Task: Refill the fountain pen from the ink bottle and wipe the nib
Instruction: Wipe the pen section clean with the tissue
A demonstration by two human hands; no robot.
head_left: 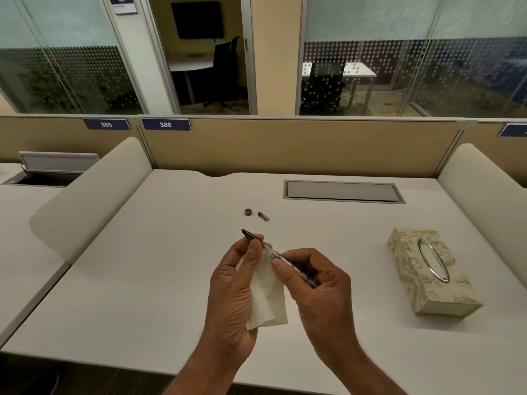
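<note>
My right hand (316, 283) grips the clear barrel of the fountain pen (275, 255), whose dark nib (247, 234) points up and to the left. My left hand (236, 283) holds a white tissue (269, 303) under the pen's front section, its thumb pressed on the section just behind the nib. The nib tip sticks out bare beyond the fingers. Farther back on the white desk (142, 280) lie a small round ink bottle cap (248, 212) and a short dark pen part (263, 216). No ink bottle is in view.
A floral tissue box (430, 272) with a metal-ringed opening stands at the right. A closed cable flap (343, 191) is set into the desk at the back. Curved white dividers (88, 195) flank the desk, and a tan partition runs behind it.
</note>
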